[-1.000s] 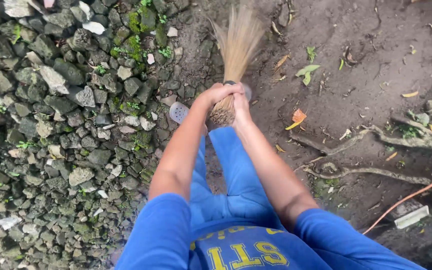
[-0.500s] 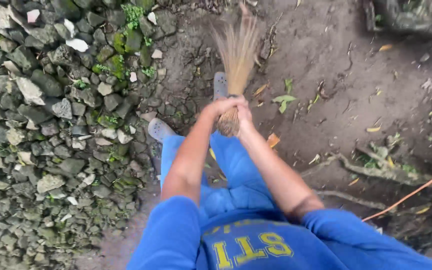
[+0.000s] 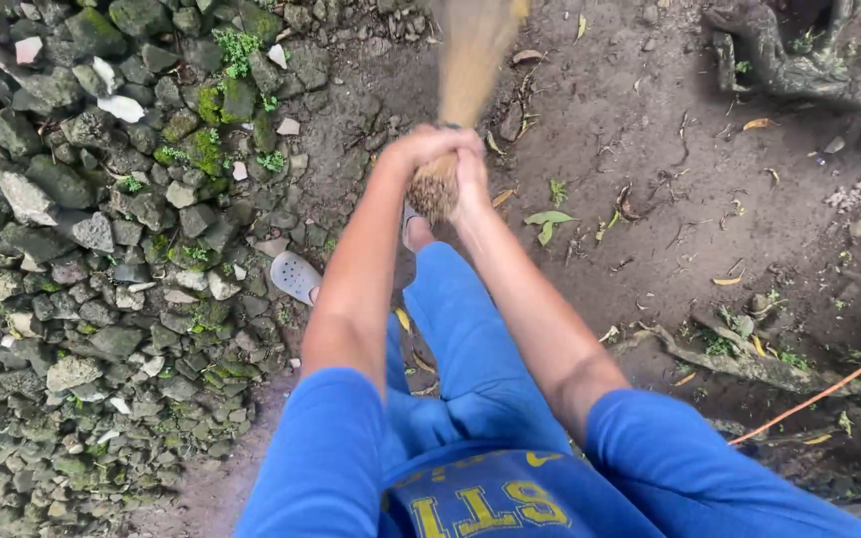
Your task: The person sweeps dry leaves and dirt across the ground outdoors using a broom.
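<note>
Fingers (image 3: 429, 144) of both hands clamp stick broom (image 3: 465, 70), bristles pointing away.

Blue short-sleeved shirt (image 3: 470, 498), yellow lettering; blue trousers (image 3: 460, 339); grey clog (image 3: 296, 276).

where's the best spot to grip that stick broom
Grip the broom at its bound butt end, where the sticks are packed into one tight bundle; further out they fan loose toward the dirt. Come from either side and wrap around the bundle, as the left hand and right hand do, clasped together just below the dark band.
</note>
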